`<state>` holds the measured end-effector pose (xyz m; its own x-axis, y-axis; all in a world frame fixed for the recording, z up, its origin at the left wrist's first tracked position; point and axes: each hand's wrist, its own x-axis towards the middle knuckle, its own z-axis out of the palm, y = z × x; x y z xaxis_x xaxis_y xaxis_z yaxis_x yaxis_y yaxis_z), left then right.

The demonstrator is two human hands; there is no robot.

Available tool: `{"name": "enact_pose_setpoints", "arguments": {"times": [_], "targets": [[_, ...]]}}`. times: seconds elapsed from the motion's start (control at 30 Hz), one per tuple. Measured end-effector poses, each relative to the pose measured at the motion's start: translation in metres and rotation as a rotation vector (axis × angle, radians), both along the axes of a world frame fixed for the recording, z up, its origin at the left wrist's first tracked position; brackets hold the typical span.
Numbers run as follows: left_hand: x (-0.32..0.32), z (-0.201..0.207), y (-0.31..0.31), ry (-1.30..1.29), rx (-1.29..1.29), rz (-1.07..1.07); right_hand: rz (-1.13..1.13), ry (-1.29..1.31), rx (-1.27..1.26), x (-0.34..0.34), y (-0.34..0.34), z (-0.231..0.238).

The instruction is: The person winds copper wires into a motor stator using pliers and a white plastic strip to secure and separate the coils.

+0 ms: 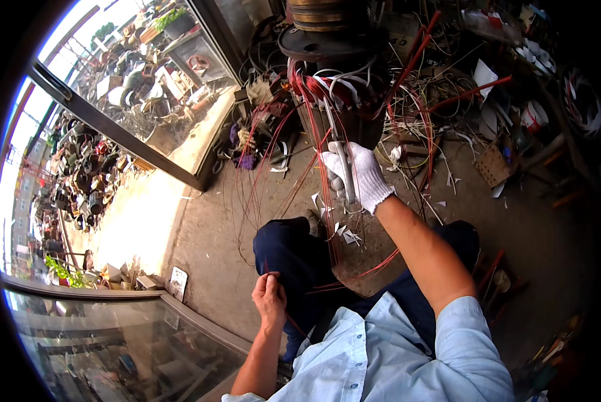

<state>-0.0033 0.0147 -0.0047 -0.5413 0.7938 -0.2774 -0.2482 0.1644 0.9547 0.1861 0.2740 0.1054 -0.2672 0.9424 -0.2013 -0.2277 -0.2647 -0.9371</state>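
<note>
My right hand [362, 175], in a white knit glove, is closed round a long grey metal tool [344, 171]. Its slim end points up at a bundle of red and white wires [320, 86]. The bundle hangs beneath a black round flange [327, 45], with a copper-coloured coil [324, 15] on top. Thin red wires [324, 184] run down past the glove toward my lap. Bare and closed in a pinch, my left hand [269, 295] is beside my left knee with a thin dark-red wire [267, 264] at its fingertips. The wire inside the fist is hidden.
Loose wires [253, 144] trail over the concrete floor on the left. White scraps [347, 234] lie between my feet. A glass door frame [119, 127] stands open at left, with scrap heaps [86, 167] outside. Clutter and a perforated board [496, 161] are at right.
</note>
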Motion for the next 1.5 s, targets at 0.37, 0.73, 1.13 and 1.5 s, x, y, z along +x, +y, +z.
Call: {"name": "enact_pose_setpoints", "arguments": {"times": [0.37, 0.73, 1.13, 1.5], "targets": [[0.001, -0.001, 0.001, 0.021, 0.003, -0.005, 0.006, -0.333, 0.291, 0.021, -0.017, -0.049], [0.005, 0.001, -0.001, 0.057, -0.008, -0.017, -0.145, -0.535, 0.465, 0.048, -0.026, -0.034], [0.012, 0.003, 0.012, 0.173, 0.024, -0.050, -0.238, -0.306, 0.286, 0.041, 0.020, -0.048], [0.016, 0.004, 0.013, 0.229, -0.024, -0.014, -0.335, -0.289, 0.332, 0.052, 0.008, -0.052]]}}
